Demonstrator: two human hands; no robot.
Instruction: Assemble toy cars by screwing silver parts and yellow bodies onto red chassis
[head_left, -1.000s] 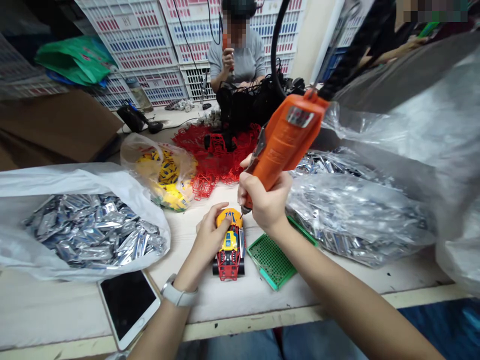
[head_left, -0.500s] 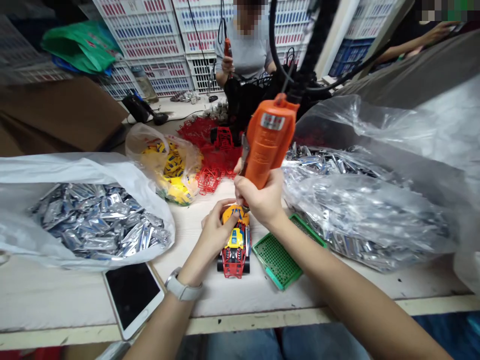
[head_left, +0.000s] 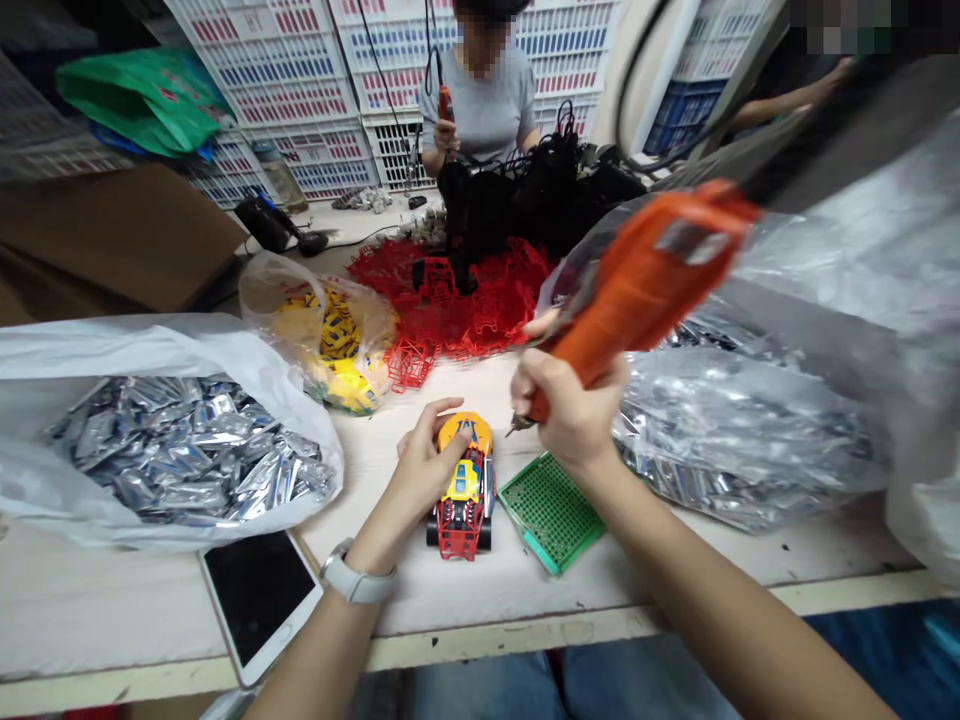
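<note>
A small toy car with a yellow top and a red frame stands on the white table in front of me. My left hand rests against its left side, fingers curled on the yellow front. My right hand is closed round an orange electric screwdriver, tilted to the right. Its tip hangs just right of the car, above a green perforated tray.
A bag of silver foil pieces lies left, a larger one right. A bag of yellow parts and a heap of red frames lie behind. A phone sits near the front edge. Another person works opposite.
The screwdriver has swung from nearly upright over the car's front to a tilt toward the right, its tip lifted off the car. My left hand stays on the car.
</note>
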